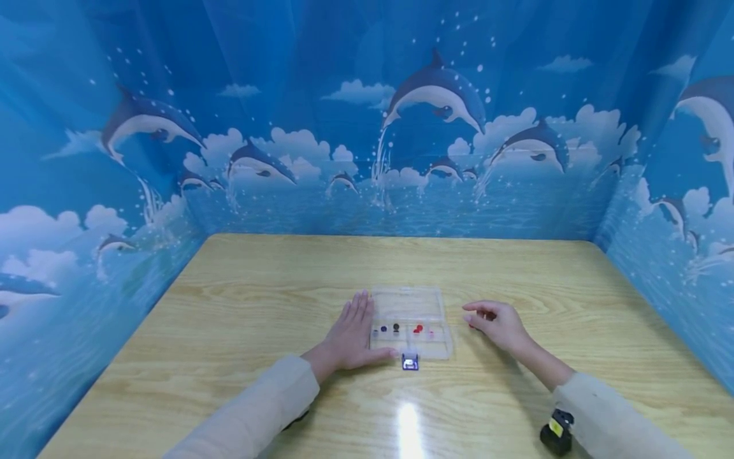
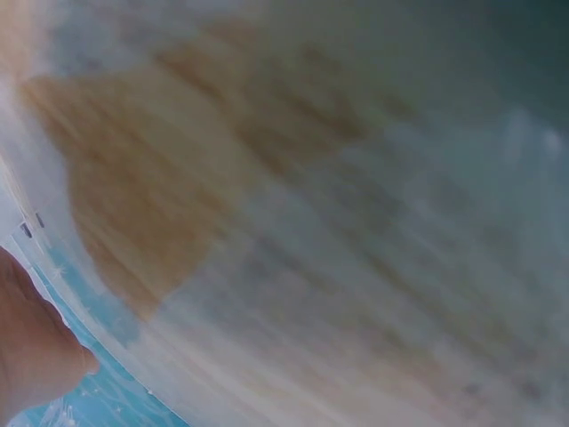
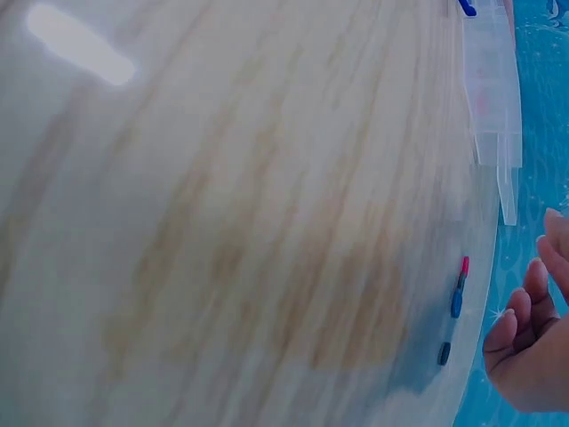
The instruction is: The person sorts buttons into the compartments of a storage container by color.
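Note:
A clear plastic compartment box point(image 1: 440, 349) lies on the table with its lid point(image 1: 408, 302) laid back. Small round dark pieces point(image 1: 395, 327) and red pieces point(image 1: 419, 328) sit in its compartments. My left hand point(image 1: 351, 338) rests along the box's left side, fingers extended and thumb near the blue latch point(image 1: 410, 362); it also shows in the left wrist view. Right of the box, my right hand point(image 1: 497, 324) hovers with loosely bent fingers and no visible hold. Near it in the right wrist view lie small pieces, one red point(image 3: 465, 264), one blue point(image 3: 456, 302), one dark point(image 3: 444, 354).
The wood-grain table point(image 1: 258, 274) reaches back to a blue dolphin-print curtain point(image 1: 321, 127), which also stands on the left and right. A bright light reflection shows on the tabletop near the front. The left wrist view is mostly blurred tabletop.

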Demonstrator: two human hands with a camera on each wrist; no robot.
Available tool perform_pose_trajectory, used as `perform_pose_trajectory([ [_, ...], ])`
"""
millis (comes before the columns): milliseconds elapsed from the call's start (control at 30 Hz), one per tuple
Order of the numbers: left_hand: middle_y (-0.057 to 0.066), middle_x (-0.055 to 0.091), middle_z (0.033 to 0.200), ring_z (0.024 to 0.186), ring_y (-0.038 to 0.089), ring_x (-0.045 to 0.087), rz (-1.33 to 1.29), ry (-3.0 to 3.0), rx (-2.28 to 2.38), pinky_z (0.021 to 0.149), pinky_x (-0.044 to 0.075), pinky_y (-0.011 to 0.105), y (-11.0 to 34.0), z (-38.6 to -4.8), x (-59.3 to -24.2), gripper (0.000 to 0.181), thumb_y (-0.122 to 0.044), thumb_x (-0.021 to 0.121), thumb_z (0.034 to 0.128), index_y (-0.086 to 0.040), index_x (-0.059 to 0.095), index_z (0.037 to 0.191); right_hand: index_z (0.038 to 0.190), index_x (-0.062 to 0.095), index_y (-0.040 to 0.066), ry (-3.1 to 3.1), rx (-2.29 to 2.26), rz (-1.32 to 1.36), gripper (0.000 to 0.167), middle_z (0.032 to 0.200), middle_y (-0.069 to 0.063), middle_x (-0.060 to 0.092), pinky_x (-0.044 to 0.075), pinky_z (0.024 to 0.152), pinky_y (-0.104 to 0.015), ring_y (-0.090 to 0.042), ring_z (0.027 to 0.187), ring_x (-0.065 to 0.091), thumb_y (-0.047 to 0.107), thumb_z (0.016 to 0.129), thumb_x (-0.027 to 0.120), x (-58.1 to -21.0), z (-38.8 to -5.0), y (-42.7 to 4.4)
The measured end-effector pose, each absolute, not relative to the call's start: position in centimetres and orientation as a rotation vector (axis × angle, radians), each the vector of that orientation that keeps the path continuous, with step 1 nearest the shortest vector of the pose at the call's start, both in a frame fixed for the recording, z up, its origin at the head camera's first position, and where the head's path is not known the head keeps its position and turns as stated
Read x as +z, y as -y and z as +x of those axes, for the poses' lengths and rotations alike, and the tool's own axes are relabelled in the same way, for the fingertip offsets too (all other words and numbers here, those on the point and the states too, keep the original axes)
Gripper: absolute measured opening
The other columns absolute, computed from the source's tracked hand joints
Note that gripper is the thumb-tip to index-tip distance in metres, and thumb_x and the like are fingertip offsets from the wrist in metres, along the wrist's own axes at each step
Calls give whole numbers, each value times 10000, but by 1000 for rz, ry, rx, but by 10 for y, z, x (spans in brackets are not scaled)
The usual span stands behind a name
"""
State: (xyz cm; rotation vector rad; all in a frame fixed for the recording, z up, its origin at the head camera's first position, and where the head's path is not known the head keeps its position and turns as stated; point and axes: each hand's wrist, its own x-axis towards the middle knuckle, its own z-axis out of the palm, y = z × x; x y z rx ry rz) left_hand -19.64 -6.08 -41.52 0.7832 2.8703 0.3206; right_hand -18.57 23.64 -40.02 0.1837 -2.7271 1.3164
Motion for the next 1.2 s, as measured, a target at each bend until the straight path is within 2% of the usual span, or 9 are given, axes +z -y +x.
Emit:
perform_pose_trajectory([
  [333, 203, -24, 1554, 1443, 326, -17, 779, -2867, 331, 1186, 75, 434, 61, -196, -415, 1072, -728, 425, 809, 24, 54, 1476, 1112, 644, -53, 2761, 1277, 179, 357, 644, -9, 489, 333, 477, -184, -38, 568, 383, 133, 813, 704, -406, -185, -252],
  [667, 207, -24, 1553, 1442, 331, -11, 789, -2869, 323, 1186, 81, 437, 61, -197, -416, 1070, -723, 427, 813, 29, 51, 1474, 1108, 650, -50, 2760, 1290, 221, 371, 616, 18, 423, 306, 479, -183, -22, 549, 323, 157, 807, 713, -412, -186, -261],
  [800, 223, -11, 1549, 1440, 344, 3, 803, -2874, 331, 1184, 89, 443, 61, -197, -416, 1062, -703, 445, 819, 44, 61, 1469, 1122, 647, -39, 2789, 1312, 173, 393, 755, -72, 590, 316, 495, -191, -34, 595, 339, 195, 813, 712, -413, -186, -262],
  [900, 226, -9, 1548, 1440, 345, 3, 805, -2874, 334, 1184, 90, 444, 61, -197, -416, 1059, -696, 450, 821, 47, 63, 1468, 1130, 646, -31, 2814, 1315, 153, 401, 868, -111, 642, 316, 494, -197, -43, 609, 341, 216, 820, 705, -414, -186, -262],
  [1033, 221, -17, 1549, 1440, 340, -5, 800, -2870, 336, 1185, 84, 441, 61, -197, -417, 1059, -696, 450, 821, 44, 60, 1470, 1139, 641, -31, 2834, 1331, 147, 406, 800, -87, 602, 313, 482, -203, -53, 587, 337, 221, 826, 698, -416, -187, -263],
  [1200, 213, -23, 1551, 1442, 334, -12, 788, -2869, 328, 1186, 76, 437, 61, -197, -417, 1068, -709, 443, 815, 36, 52, 1472, 1118, 657, -22, 2851, 1296, 138, 398, 862, -103, 646, 341, 498, -202, -57, 612, 381, 222, 809, 714, -417, -188, -262],
])
